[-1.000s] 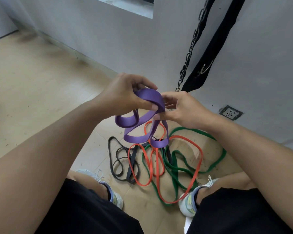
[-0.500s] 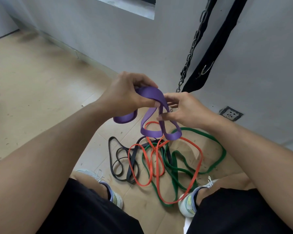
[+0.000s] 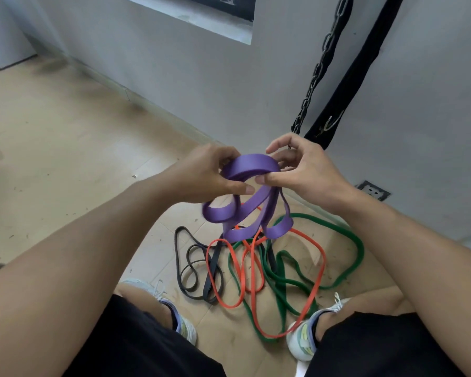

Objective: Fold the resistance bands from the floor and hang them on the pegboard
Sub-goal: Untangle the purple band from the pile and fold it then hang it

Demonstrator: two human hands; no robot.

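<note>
A wide purple resistance band [image 3: 252, 165] is held in the air between both hands, folded into several loops that hang down. My left hand [image 3: 210, 174] grips its left side with thumb and curled fingers. My right hand [image 3: 299, 170] pinches the right side with its thumb, fingers curled behind the band. Below on the floor lie an orange band [image 3: 320, 270], a green band [image 3: 356, 248] and a thin black band [image 3: 180, 257], tangled together. No pegboard is in view.
A black chain [image 3: 314, 77] and a black strap [image 3: 348, 74] with a metal hook hang against the grey wall. A wall socket [image 3: 374, 190] sits low on the right. My two shoes [image 3: 303, 338] stand beside the pile on the tiled floor.
The top fold of the purple band now spans flat between both hands. My right hand has shifted right and up, and the hanging loops have bunched and swung lower.
</note>
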